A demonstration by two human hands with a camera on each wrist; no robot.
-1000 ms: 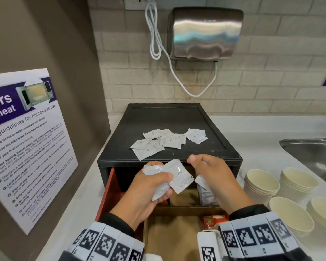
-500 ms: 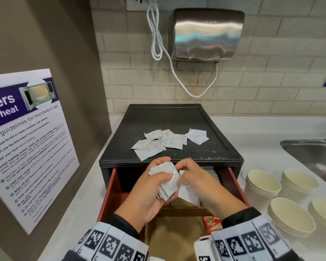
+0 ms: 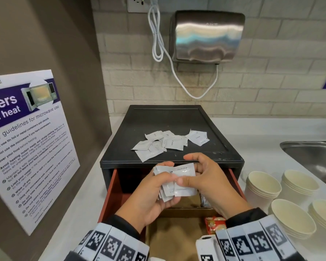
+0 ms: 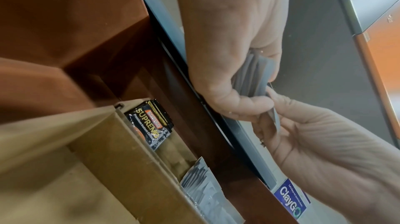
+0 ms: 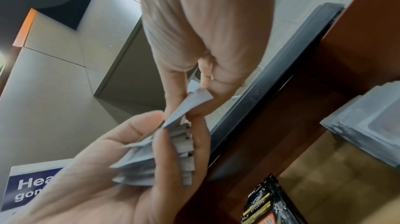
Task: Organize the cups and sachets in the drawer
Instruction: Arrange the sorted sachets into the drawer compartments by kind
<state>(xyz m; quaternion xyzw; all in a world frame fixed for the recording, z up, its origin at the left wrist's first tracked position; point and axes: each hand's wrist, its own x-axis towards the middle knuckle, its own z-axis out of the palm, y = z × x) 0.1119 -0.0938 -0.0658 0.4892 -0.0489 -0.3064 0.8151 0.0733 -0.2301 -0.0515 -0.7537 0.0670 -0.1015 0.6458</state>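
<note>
Over a pale counter against a brick-tiled wall, both hands work just above the open drawer (image 3: 111, 187). Left hand (image 3: 152, 196) curls round a stack of white sachets (image 3: 174, 182), thumb on top, fingers underneath; right hand (image 3: 207, 181) pinches the front sachet by its edge, thumb and fingertips closed on it. The right wrist view shows the stack fanned and uneven in that left grip, so the job now, I'd say, is to square it: tap the edges flush, keep the left thumb firm so nothing slides out, and turn every sachet the same way before lowering the bundle. Where it goes looks plain enough, since a row of matching grey-white sachets (image 4: 207, 191) already stands on edge in a back compartment, with a black coffee sachet (image 4: 151, 123) in the next section along; exactly how the dividers run is hard to read from these angles. Moving outward, more loose sachets (image 3: 164, 146) lie scattered on the black cabinet top (image 3: 177, 117), waiting. A red packet (image 3: 214, 224) sits in the front compartment. Off to the right, paper cups (image 3: 262, 187) stand in nested stacks beside a steel sink (image 3: 312, 155). Up on the wall, a hand dryer (image 3: 207, 36); on the left, a microwave notice (image 3: 26, 140).
</note>
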